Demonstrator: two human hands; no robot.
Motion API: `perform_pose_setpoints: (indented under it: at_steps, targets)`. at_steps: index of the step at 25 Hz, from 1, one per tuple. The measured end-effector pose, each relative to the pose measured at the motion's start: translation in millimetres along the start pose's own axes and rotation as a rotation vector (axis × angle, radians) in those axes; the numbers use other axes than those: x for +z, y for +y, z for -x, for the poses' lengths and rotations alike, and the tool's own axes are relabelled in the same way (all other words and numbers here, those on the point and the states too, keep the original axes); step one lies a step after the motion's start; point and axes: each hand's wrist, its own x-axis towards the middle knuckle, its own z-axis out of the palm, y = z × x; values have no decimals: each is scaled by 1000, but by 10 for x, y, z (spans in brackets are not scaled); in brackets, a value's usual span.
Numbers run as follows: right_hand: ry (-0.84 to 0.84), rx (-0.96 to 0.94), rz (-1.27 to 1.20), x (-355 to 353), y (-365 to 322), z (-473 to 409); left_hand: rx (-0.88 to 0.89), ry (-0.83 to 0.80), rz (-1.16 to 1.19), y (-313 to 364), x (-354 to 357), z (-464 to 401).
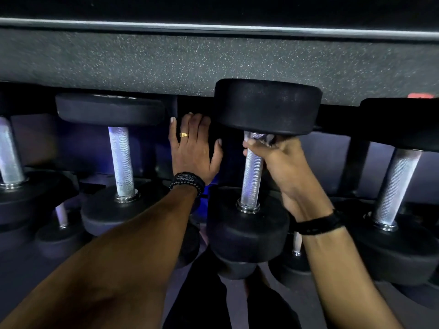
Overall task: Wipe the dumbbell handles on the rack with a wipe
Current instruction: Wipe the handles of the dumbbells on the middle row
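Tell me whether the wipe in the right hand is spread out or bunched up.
Bunched up. The wipe shows only as crumpled white bits poking out above the right hand, which grips it around the top of the handle.

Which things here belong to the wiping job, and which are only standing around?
Belong to the job:
- right hand, gripping the wipe
- dumbbell handle being wiped
- neighbouring dumbbell handle on the rack

Just there:
- left hand, flat on the rack
- speckled floor
- gold ring, wristbands

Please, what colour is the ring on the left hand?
Gold. The ring sits on a finger of the left hand; the head view shows it.
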Motion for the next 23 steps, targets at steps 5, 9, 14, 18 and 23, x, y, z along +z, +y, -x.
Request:
perform_pose_setpoints:
  at_steps: [5, 9, 14, 18, 23]
  targets:
    - [319, -254, 465, -182, 56, 367, 13, 46, -12, -20, 61, 5]
    - [338, -236, 56, 69, 111, 717, 34, 60, -21, -28, 86, -9]
    - [398, -267, 348, 606, 426, 974, 36, 16, 6, -41, 50, -15]
    - [571, -442, 850, 808, 517, 965, 29, 3, 66, -19, 41, -25]
    - [709, -393, 1007, 939, 537, 988, 22, -70, 167, -36, -164, -5]
